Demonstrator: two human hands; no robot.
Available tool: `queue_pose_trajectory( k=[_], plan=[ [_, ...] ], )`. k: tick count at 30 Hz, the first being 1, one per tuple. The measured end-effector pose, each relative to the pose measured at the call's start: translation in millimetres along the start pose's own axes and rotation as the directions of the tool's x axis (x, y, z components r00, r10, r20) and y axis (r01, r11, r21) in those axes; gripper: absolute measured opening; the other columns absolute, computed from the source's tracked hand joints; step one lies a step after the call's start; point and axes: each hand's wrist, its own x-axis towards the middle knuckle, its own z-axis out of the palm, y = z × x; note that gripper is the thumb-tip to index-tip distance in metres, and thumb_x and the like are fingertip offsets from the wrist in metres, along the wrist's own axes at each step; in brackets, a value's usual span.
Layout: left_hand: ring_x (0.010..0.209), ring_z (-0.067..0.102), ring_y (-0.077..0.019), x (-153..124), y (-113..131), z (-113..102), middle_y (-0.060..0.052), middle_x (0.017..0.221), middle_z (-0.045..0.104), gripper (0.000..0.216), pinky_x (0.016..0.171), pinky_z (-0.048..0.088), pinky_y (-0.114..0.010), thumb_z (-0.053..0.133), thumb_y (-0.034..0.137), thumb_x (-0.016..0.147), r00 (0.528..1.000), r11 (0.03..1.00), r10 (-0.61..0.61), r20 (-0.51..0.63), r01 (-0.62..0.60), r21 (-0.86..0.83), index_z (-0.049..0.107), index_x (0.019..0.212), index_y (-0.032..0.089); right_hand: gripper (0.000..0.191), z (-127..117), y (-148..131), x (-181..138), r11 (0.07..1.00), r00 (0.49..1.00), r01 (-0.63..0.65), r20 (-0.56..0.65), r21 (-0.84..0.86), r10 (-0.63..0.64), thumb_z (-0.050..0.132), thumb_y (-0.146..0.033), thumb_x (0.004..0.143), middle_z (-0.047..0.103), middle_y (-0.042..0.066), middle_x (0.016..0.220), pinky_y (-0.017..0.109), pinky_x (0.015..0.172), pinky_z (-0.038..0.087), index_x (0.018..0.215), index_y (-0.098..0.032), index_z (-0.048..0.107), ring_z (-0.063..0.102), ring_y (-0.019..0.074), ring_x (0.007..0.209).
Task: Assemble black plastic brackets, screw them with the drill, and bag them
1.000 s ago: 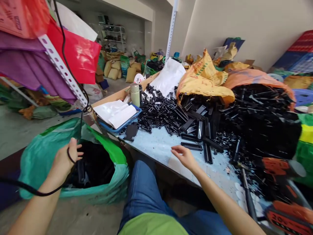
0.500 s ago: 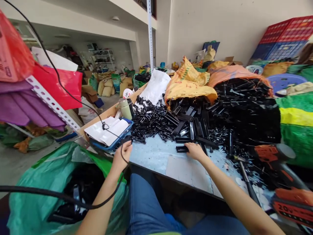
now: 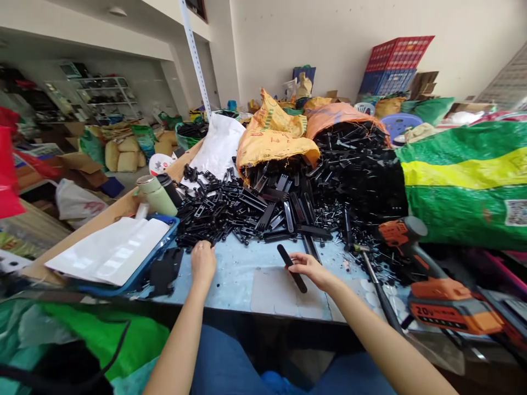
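My right hand (image 3: 308, 269) pinches a flat black bar with rounded ends (image 3: 292, 269) between thumb and fingers, tilted above a pale board (image 3: 272, 299) on the table. My left hand (image 3: 203, 262) rests at the near edge of a heap of small black plastic parts (image 3: 209, 214). Its fingers are curled, the tips hidden among the parts, so what they hold cannot be made out. Beyond my right hand lie larger black fork-shaped pieces (image 3: 284, 189), spilling from a yellow woven sack (image 3: 280, 145).
On the right lie a hammer (image 3: 381, 291) and an orange cordless drill (image 3: 447, 304). An orange sack (image 3: 346, 115) of black parts and a green-yellow sack (image 3: 465, 175) stand behind. At left are a blue tray (image 3: 142, 280) with white paper (image 3: 111, 249) and a green flask (image 3: 156, 195).
My view has swung right. My right hand has lifted the flat black bar from the table. My left hand has moved from beside the blue tray to the heap of small parts.
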Motion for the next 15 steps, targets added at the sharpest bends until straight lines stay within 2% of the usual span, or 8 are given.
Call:
queue_pose_trajectory(
  k=[2, 4, 7, 9, 12, 15],
  plan=[
    [0.093, 0.057, -0.0214, -16.5, 19.4, 11.5, -0.009, 0.095, 0.060, 0.020, 0.082, 0.044, -0.034, 0.043, 0.026, 0.085, 0.995, 0.990, 0.079, 0.060, -0.071, -0.124, 0.053, 0.100, 0.016, 0.047, 7.2, 5.7, -11.5, 0.999, 0.995, 0.040, -0.092, 0.009, -0.039, 0.070, -0.034, 0.062, 0.065, 0.006, 0.098, 0.034, 0.082, 0.043, 0.106, -0.019, 0.061, 0.058, 0.0218, 0.091],
    [0.082, 0.059, -0.0167, -37.1, 44.4, 22.5, -0.004, 0.089, 0.061, 0.033, 0.075, 0.046, -0.028, 0.052, 0.031, 0.081, 0.979, 0.921, 0.167, 0.121, -0.111, -0.373, 0.047, 0.111, 0.017, 0.044, 17.7, 8.1, -17.2, 0.994, 0.984, 0.099, -0.152, 0.052, -0.090, 0.071, -0.033, 0.063, 0.062, 0.007, 0.107, 0.036, 0.088, 0.041, 0.104, -0.020, 0.062, 0.055, 0.0241, 0.100],
    [0.069, 0.059, -0.0145, -61.8, 77.5, 29.9, -0.001, 0.083, 0.060, 0.048, 0.067, 0.047, -0.026, 0.060, 0.035, 0.075, 0.942, 0.724, 0.251, 0.225, -0.029, -0.689, 0.044, 0.116, 0.018, 0.046, 29.4, 7.9, -19.1, 0.961, 0.971, 0.182, -0.195, 0.208, -0.142, 0.070, -0.035, 0.064, 0.061, 0.008, 0.111, 0.039, 0.093, 0.040, 0.106, -0.021, 0.059, 0.054, 0.0253, 0.107],
    [0.065, 0.058, -0.0141, -69.1, 88.4, 26.1, -0.001, 0.081, 0.059, 0.040, 0.064, 0.046, -0.026, 0.059, 0.037, 0.076, 0.932, 0.682, 0.237, 0.273, 0.040, -0.730, 0.050, 0.110, 0.018, 0.052, 28.7, 8.4, -24.0, 0.959, 0.960, 0.220, -0.213, 0.181, -0.180, 0.071, -0.037, 0.063, 0.062, 0.007, 0.107, 0.040, 0.092, 0.042, 0.110, -0.022, 0.055, 0.056, 0.0245, 0.104],
    [0.070, 0.057, -0.0161, -72.1, 87.9, 10.0, -0.003, 0.078, 0.059, 0.032, 0.068, 0.044, -0.028, 0.044, 0.042, 0.084, 0.960, 0.683, 0.132, 0.248, 0.093, -0.724, 0.056, 0.099, 0.016, 0.053, 14.9, 16.0, -44.7, 0.956, 0.919, 0.247, -0.275, -0.156, -0.282, 0.071, -0.040, 0.063, 0.064, 0.005, 0.094, 0.039, 0.087, 0.047, 0.110, -0.025, 0.052, 0.061, 0.0236, 0.094],
    [0.064, 0.053, -0.0155, -77.0, 81.4, -5.7, -0.002, 0.066, 0.054, 0.042, 0.065, 0.042, -0.028, 0.031, 0.045, 0.088, 0.969, 0.663, 0.026, 0.247, 0.168, -0.729, 0.059, 0.079, 0.015, 0.031, -7.4, 34.5, -54.8, 0.821, 0.885, 0.227, -0.241, -0.524, -0.399, 0.070, -0.046, 0.062, 0.065, 0.004, 0.083, 0.036, 0.070, 0.055, 0.086, -0.027, 0.062, 0.064, 0.0246, 0.080]
  ],
)
